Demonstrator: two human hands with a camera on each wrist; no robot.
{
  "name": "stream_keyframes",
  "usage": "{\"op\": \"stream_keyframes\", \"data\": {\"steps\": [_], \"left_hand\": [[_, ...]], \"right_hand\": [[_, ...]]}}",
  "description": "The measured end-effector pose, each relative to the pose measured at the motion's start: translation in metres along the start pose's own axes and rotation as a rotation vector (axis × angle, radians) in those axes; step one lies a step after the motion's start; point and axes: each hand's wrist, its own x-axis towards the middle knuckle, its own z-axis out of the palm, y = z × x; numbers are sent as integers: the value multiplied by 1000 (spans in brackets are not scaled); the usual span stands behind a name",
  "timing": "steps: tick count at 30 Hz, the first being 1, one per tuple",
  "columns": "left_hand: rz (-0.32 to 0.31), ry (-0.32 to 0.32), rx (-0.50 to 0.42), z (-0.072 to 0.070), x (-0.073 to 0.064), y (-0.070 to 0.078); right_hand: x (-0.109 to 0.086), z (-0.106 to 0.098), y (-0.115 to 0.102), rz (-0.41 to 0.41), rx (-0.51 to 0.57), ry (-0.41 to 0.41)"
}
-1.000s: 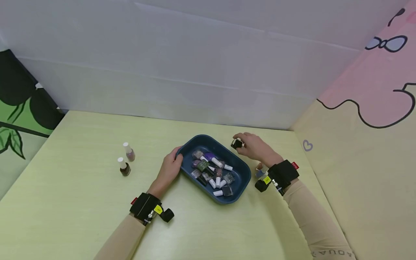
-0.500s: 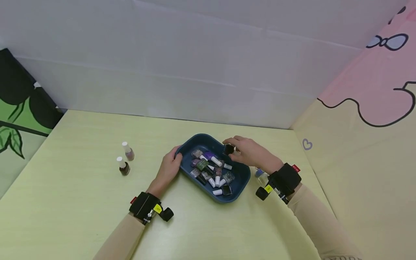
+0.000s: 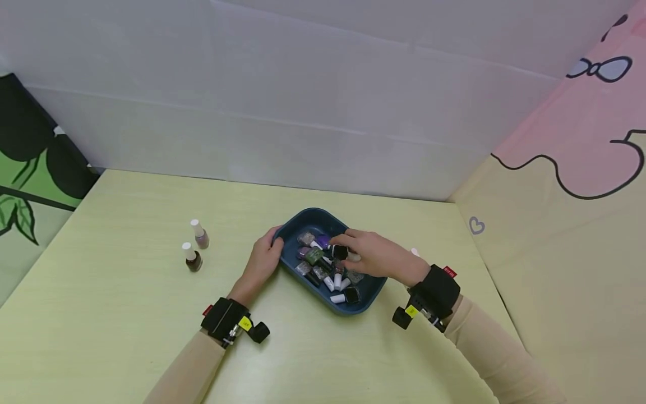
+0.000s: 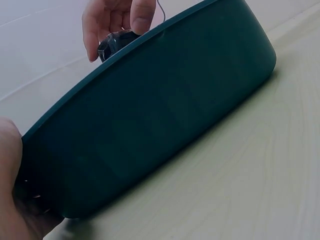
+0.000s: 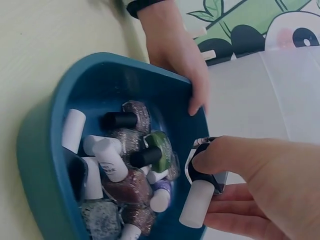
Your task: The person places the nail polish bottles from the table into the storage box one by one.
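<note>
A dark blue plastic basin (image 3: 372,289) stands on the table, with several nail polish bottles lying jumbled inside, among them a green bottle (image 5: 162,150) with a black cap. My left hand (image 3: 259,261) grips the basin's left rim, thumb over the edge. Above the pile, inside the basin's outline, my right hand (image 3: 375,255) pinches a black nail polish bottle (image 3: 338,252) between thumb and fingers. Its white cap (image 5: 196,204) points down toward the near side in the right wrist view. From the left wrist view, the basin's wall (image 4: 165,100) hides the pile.
Two nail polish bottles with white caps stand upright at the left: a dark one (image 3: 193,258) and a pale purple one (image 3: 200,234). A white cap (image 3: 415,252) shows behind my right wrist. A grey-white wall (image 3: 282,112) closes the table's far side.
My right hand has carried the black nail polish bottle leftward from beyond the basin's right rim to over the pile. My left hand and the basin stay where they were.
</note>
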Motion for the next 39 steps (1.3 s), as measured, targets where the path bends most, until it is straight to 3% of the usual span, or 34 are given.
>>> {"op": "stream_keyframes", "data": {"steps": [14, 23, 39], "left_hand": [[15, 7, 21, 0, 1, -2], [4, 0, 4, 1, 0, -2], [0, -7, -14, 1, 0, -2]], "right_hand": [[-2, 25, -20, -152, -132, -87], [0, 34, -26, -134, -129, -128], [5, 45, -25, -124, -228, -154]]}}
